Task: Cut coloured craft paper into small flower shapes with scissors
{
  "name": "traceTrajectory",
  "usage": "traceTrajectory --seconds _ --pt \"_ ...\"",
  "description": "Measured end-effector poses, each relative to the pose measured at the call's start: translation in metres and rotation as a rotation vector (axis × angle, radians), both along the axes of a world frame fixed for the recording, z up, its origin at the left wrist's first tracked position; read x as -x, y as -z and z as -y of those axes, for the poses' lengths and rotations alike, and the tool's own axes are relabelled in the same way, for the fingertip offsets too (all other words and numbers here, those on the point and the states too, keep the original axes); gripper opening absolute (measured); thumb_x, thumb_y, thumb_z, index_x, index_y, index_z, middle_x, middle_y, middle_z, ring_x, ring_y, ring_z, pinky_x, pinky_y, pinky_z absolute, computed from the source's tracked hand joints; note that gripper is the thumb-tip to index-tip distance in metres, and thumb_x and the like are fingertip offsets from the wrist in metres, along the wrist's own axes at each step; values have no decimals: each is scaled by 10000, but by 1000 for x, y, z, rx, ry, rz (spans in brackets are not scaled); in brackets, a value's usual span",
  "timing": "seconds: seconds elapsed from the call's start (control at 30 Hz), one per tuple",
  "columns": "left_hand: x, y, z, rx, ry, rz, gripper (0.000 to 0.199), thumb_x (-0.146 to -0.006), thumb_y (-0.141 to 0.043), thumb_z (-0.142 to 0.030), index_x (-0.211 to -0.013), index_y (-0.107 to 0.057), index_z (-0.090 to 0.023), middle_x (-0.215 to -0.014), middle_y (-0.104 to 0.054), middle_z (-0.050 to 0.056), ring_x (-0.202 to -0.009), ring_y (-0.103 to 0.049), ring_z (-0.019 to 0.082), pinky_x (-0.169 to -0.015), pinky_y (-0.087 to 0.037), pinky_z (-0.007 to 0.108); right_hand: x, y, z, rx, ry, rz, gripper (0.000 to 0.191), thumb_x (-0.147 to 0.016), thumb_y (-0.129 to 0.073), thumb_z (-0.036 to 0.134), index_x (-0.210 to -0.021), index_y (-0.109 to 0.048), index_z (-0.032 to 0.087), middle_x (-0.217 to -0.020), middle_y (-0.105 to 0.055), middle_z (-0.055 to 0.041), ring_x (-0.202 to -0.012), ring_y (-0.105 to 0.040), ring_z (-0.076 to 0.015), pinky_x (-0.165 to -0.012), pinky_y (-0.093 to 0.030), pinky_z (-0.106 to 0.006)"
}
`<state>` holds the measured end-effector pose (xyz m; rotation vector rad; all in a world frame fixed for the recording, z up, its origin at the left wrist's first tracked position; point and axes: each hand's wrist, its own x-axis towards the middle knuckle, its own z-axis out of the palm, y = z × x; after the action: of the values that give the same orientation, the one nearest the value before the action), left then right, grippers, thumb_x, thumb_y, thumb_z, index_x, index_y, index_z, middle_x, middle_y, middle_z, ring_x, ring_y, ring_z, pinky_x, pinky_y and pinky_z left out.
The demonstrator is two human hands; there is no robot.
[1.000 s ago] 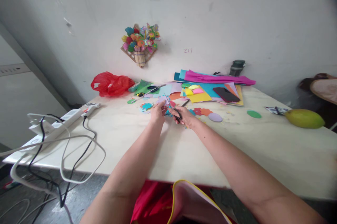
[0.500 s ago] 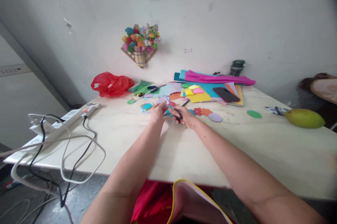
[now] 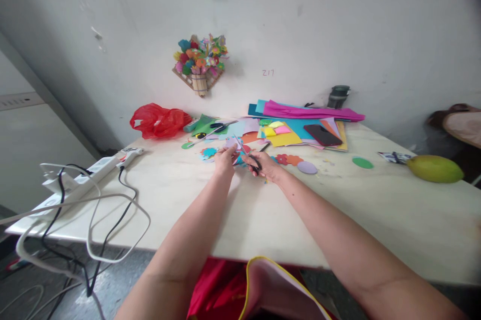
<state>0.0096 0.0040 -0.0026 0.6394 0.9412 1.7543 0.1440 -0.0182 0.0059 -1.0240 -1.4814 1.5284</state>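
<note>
My right hand (image 3: 262,164) is closed round the black handles of a pair of scissors (image 3: 255,162), whose blades point up and to the left. Just left of it, my left hand (image 3: 225,157) pinches a small piece of lilac paper (image 3: 234,143) beside the blades. Whether the blades touch the paper is too small to tell. Around the hands lie cut paper flowers: a blue one (image 3: 209,151) on the left, red (image 3: 281,158) and orange (image 3: 294,160) ones on the right. A lilac paper oval (image 3: 307,168) rests beyond those.
Coloured paper sheets (image 3: 289,139), a phone (image 3: 322,135) and a second pair of scissors (image 3: 218,126) lie at the back. A red plastic bag (image 3: 160,120) is at back left, power strips (image 3: 80,180) with cables at left. On the right sit a green oval (image 3: 363,163) and a yellow-green fruit (image 3: 435,169).
Almost nothing differs. My right hand and the scissors have shifted very slightly; both hands keep their hold.
</note>
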Motion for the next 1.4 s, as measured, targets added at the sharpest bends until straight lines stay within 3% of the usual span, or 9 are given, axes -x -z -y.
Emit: traceTrajectory --seconds 0.33,1.4 --pt "-1 -2 2 8 -1 3 404 -496 -841 -207 -501 -438 -170 -471 -506 -34 -496 -500 83 -565 -429 232 -2 6 -7 13 -25 -9 289 -809 -707 325 -670 -519 155 -455 -523 51 -309 -429 -35 -274 -244 -117" --pt "-4 2 1 -10 -9 1 452 -472 -876 -293 -530 -443 -177 -476 -514 -49 -476 -496 67 -534 -400 210 0 -3 0 -15 16 -8 282 -798 -706 287 -640 -511 159 -420 -493 59 -315 -412 -44 -264 -244 -121"
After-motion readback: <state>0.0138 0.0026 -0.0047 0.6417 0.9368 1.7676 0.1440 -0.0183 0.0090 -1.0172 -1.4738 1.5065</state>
